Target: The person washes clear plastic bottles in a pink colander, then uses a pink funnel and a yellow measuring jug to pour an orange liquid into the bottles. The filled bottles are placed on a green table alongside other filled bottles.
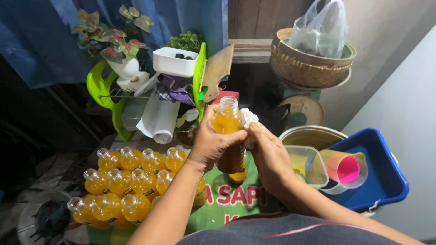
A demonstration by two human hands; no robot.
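Note:
My left hand (210, 144) grips a clear plastic bottle (228, 119) filled with orange liquid, held upright in the middle of the view with its mouth uncapped. Pressed against the bottle's right side is my right hand (268, 154), which holds a white cloth (249, 117) at the bottle's shoulder. Several more bottles of the same orange liquid (127, 179), all uncapped, stand packed together at the lower left, just left of my left forearm.
A blue tub (388, 181) at the right holds a clear jug with a pink cup (347, 169) and a clear container (306, 163). A metal pot (313, 134) sits behind it. A green dish rack (106, 93), woven basket (309, 63) and potted plant (113, 41) stand at the back.

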